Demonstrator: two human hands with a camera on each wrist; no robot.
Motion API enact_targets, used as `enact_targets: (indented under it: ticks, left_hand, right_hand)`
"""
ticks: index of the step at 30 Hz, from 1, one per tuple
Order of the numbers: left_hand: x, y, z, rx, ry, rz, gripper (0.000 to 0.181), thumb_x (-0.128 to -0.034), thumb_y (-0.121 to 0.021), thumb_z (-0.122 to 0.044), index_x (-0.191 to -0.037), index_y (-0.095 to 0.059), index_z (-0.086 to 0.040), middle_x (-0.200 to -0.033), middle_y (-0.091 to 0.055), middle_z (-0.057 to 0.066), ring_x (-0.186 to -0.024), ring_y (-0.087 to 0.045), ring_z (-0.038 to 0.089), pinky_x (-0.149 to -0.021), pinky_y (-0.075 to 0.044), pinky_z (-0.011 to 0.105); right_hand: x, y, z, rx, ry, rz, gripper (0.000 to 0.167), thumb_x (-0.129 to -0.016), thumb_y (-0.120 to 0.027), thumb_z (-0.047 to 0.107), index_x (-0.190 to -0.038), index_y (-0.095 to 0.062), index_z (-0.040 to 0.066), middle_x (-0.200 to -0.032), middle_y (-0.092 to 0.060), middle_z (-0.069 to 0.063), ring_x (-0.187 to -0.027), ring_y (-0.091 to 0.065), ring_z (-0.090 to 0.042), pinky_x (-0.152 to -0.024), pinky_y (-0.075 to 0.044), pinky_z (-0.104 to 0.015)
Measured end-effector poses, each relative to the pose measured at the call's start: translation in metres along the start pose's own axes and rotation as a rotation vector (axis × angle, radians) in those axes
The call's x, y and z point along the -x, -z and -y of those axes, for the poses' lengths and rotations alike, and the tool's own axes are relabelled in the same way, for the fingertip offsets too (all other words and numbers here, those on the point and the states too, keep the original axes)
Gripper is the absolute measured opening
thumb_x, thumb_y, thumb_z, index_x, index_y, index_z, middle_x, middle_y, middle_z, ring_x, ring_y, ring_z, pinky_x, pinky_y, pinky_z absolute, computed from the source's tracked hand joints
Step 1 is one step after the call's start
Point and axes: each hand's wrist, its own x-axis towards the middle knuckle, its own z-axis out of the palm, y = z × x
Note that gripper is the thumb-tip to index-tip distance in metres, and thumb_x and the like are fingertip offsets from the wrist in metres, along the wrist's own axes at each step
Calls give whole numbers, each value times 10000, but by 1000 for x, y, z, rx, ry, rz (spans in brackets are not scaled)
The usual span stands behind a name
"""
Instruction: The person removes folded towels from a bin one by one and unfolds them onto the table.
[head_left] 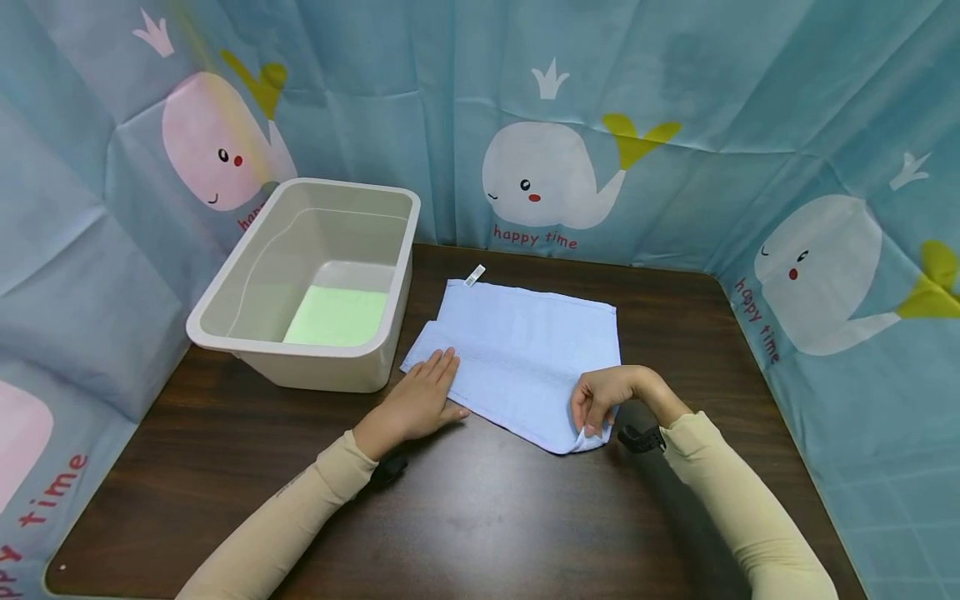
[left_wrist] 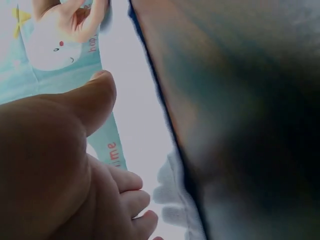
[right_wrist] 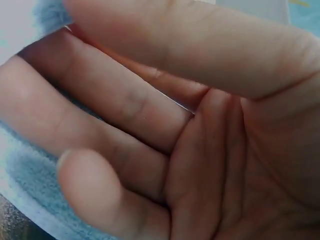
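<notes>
A light blue towel (head_left: 517, 350) lies spread on the dark table, its near left part doubled over, with a white label (head_left: 475, 275) at its far left corner. My left hand (head_left: 420, 400) rests on the towel's left edge with fingers extended. At the near right corner my right hand (head_left: 597, 400) pinches the towel between thumb and fingers, and the corner is slightly raised there. The right wrist view shows the thumb (right_wrist: 165, 40) against the towel (right_wrist: 30, 180), with the other fingers curled. In the left wrist view the left hand (left_wrist: 75, 155) is beside the pale towel edge.
Left of the towel stands a grey plastic bin (head_left: 315, 371) with a light green flat piece (head_left: 337, 318) on its floor. Blue curtains with whale prints (head_left: 540, 175) hang behind and along both sides of the brown wooden table (head_left: 510, 525).
</notes>
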Motion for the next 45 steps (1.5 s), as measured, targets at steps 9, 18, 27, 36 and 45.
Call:
enact_targets:
  ticks: [9, 18, 27, 36, 45]
  left_hand:
    - [16, -2, 5, 53, 79, 24, 869, -978, -542, -501, -1566, -174, 22, -1668, -118, 183, -1555, -121, 361, -1243, -188, 536]
    - [20, -12, 12, 51, 85, 17, 862, -989, -526, -495, -1563, -162, 36, -1665, -105, 204, -1554, -111, 374, -1243, -186, 536]
    - [19, -19, 15, 25, 75, 29, 854, -990, -506, -514, -1569, -166, 13, -1671, -101, 178, -1558, -107, 357, -1242, -192, 528]
    - [29, -13, 7, 9, 92, 38, 870, -971, -531, -533, -1557, -213, 26, -1660, -153, 192, -1547, -156, 368, -1234, -205, 539]
    - [50, -1, -15, 14, 130, 120, 872, -937, -592, -535, -1520, -308, 48, -1628, -247, 218, -1515, -247, 394, -1224, -229, 549]
  right_hand:
    - [13, 25, -3, -68, 194, -143, 236, -905, -703, 156, -1096, -734, 20, -969, -780, -125, -742, -716, -108, -574, -524, -253]
    - [13, 65, -36, -182, 231, -796, 304, -930, -694, 213, -1195, -712, 66, -1222, -717, -120, -993, -686, -78, -869, -581, -359]
    - [-1, 81, -68, -97, 114, -1056, 368, -905, -727, 212, -1260, -688, 124, -1359, -608, -141, -1147, -572, -279, -930, -486, -375]
    - [-9, 91, -67, -17, 94, -1053, 333, -898, -732, 165, -1224, -711, 99, -1323, -536, -133, -1187, -502, -329, -1013, -422, -511]
    - [-11, 95, -69, 1, 50, -1065, 355, -915, -711, 155, -1261, -684, 81, -1327, -499, -155, -1074, -464, -298, -893, -408, -407]
